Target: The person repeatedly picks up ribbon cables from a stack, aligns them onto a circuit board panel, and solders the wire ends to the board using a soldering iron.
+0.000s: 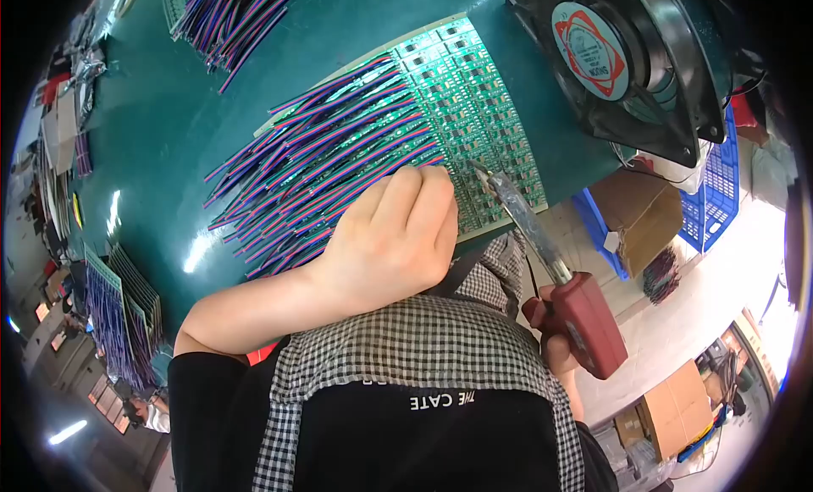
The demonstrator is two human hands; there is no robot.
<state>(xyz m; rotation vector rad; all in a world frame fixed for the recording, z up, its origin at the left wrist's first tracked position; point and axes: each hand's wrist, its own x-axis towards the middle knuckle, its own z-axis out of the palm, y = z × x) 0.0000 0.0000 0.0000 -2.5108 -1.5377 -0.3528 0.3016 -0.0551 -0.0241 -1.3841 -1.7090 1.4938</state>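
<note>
Bunching left fingers [408, 191], hiding tips, over boards [470, 94] on counter [152, 162]; wrapping right fingers [556, 354] around soldering iron [589, 327]; overlooking three-o'clock carton [639, 212].

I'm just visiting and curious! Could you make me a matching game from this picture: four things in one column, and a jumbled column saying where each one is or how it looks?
Things
1. Fan
2. Soldering tool
3. Circuit-board sheet
4. Left hand

Places and states
A. Green, lying on the table
B. Fingers curled, beside the coloured wires
C. Black-framed, at the picture's upper right
D. Red-handled, gripped in the right hand

Right pairs: 1-C, 2-D, 3-A, 4-B
</note>
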